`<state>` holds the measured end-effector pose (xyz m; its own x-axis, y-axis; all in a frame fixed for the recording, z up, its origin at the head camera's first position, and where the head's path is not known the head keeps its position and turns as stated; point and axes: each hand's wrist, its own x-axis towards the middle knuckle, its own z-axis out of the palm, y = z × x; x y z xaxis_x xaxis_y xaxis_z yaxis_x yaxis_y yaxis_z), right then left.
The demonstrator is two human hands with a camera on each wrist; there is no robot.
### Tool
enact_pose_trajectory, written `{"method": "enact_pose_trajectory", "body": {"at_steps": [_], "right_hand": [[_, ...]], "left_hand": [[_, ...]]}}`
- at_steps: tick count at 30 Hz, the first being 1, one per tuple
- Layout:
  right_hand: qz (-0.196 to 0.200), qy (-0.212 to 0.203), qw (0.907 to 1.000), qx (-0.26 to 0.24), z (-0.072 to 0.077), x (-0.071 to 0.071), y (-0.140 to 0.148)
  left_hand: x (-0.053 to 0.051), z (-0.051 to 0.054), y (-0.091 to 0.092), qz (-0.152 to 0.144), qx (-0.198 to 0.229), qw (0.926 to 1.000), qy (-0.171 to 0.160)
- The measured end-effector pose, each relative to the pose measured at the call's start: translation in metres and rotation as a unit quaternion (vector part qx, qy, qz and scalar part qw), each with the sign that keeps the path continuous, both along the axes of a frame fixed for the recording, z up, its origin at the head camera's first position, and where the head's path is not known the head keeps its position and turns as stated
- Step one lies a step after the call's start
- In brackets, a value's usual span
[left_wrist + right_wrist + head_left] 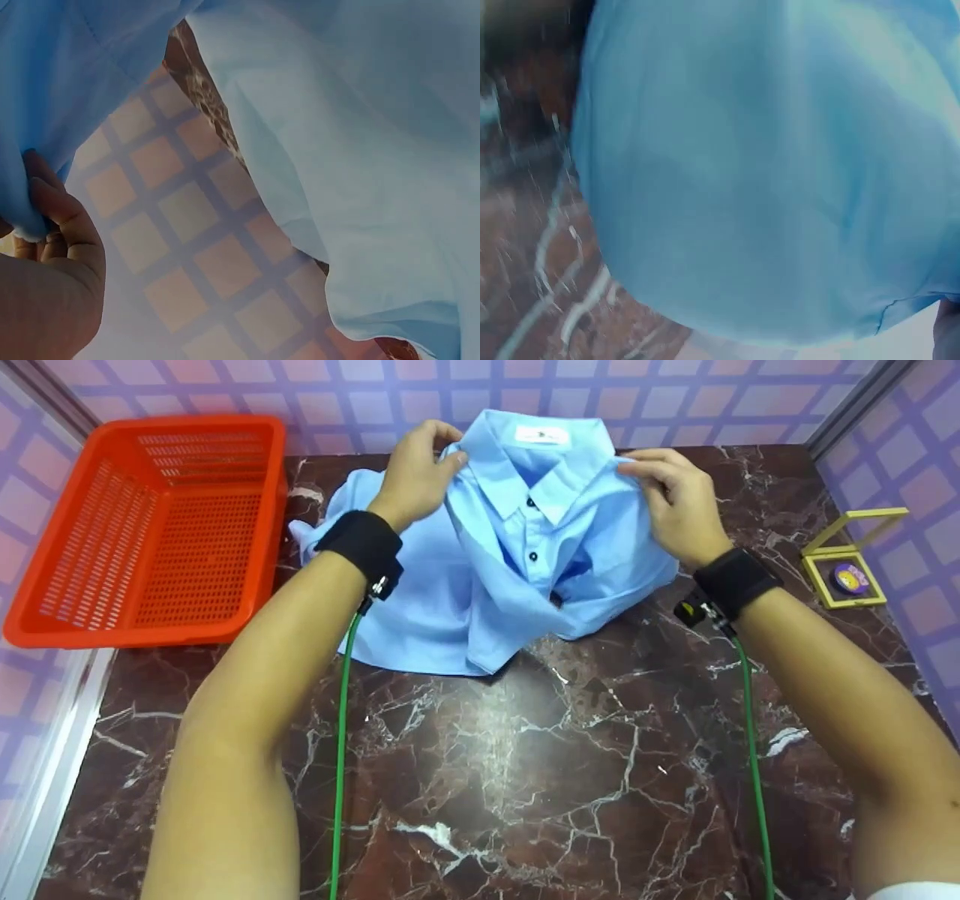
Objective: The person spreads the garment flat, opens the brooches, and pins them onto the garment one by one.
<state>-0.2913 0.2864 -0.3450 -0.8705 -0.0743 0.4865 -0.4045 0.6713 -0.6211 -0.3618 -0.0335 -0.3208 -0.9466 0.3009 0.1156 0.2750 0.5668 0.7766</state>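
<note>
As you pinch a light-blue shirt (495,577) at its shoulders, L hand (420,472) & R hand (675,499) each w/ thumb and fingers gripping cloth, the collar sits btwn your fingertips and the body slumps in folds below them toward the marble table (525,750). Uneven grip could poss. let one shoulder slip, and bunched cloth below your L fingers could drag into creases. White neck label (542,435) btwn your fingers carries print too small to read, ditto a purple disc (849,578) beyond your R fingers.

Both wrist views crop the shirt (742,187), its label (542,436) too small to read.
</note>
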Motion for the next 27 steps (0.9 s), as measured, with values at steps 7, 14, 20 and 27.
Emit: {"method": "enact_pose_trajectory", "body": {"at_steps": [7,14,20,27], "right_hand": [[0.004,-0.044,0.9954,0.084,0.002,-0.017,-0.002],[0.017,-0.048,0.9892,0.137,0.001,-0.035,-0.008],[0.024,-0.105,0.9801,0.167,-0.002,-0.045,-0.017],[0.051,-0.11,0.9711,0.206,-0.017,-0.053,-0.022]], "left_hand": [[-0.014,0.0,0.001,0.021,-0.005,0.9994,0.029],[-0.021,0.0,-0.008,0.003,-0.036,0.9994,0.002],[-0.027,-0.01,-0.016,-0.029,-0.06,0.9977,-0.016],[-0.033,-0.029,-0.019,-0.088,-0.107,0.9903,0.006]]}}
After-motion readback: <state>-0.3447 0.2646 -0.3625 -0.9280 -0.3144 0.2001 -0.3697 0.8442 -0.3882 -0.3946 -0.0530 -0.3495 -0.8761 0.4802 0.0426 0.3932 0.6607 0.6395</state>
